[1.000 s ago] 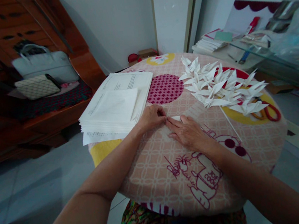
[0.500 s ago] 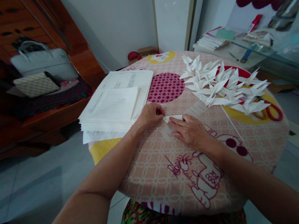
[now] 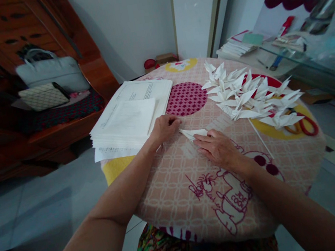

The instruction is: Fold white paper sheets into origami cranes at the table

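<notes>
A small folded white paper piece [image 3: 192, 133] lies on the round table with a patterned pink cloth [image 3: 172, 193]. My right hand [image 3: 219, 149] lies flat on the near end of that paper, fingers stretched out and pressing it down. My left hand [image 3: 164, 127] rests on the cloth just left of the paper's tip, fingers curled under, apart from the paper. A stack of white printed sheets [image 3: 130, 116] sits right behind my left hand.
Several folded white paper cranes [image 3: 251, 98] are heaped at the table's right, beside red-handled scissors [image 3: 302, 126] and a thin white stick [image 3: 259, 138]. A wooden bench with bags [image 3: 48, 83] stands to the left; a glass shelf [image 3: 311, 63] to the right.
My left hand has let go of the paper's tip and drawn back a little to the left. The paper's pointed end now shows. My right hand stays pressed on it.
</notes>
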The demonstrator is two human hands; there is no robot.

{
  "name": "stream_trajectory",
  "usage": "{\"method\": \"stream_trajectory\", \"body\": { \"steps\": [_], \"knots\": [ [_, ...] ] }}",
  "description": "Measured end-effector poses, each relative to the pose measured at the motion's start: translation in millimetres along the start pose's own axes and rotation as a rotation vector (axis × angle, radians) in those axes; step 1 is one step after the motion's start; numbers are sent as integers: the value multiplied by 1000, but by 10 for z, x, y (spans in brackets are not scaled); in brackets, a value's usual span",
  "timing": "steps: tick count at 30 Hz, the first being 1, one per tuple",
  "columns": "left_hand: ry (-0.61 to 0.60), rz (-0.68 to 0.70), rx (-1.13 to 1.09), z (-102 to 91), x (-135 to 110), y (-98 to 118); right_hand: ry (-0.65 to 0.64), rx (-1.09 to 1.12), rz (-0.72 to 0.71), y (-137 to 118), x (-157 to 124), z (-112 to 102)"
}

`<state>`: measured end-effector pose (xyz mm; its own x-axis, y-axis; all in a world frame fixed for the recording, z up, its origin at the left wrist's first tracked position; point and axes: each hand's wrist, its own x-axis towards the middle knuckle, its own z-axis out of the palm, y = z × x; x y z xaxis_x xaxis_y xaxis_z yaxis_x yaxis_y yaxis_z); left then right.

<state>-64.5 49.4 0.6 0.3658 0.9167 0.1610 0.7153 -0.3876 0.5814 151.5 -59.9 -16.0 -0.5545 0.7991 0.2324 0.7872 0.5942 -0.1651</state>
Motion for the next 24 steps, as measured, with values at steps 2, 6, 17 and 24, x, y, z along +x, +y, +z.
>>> {"method": "stream_trajectory", "body": {
  "steps": [2, 6, 17, 24],
  "knots": [
    [-76, 70, 67, 36, -3, 60, 15, 14, -1, -1, 1, 7],
    [-161, 81, 120, 114, -5, 143, 90, 123, 18, 63, -7, 39],
    [-141, 14, -174, 155, -71, 153, 331, 434, 393, 299, -21, 38],
    [-148, -154, -790, 184, -128, 261, 351, 866, 615, 320, 1, -38]
  ]
}}
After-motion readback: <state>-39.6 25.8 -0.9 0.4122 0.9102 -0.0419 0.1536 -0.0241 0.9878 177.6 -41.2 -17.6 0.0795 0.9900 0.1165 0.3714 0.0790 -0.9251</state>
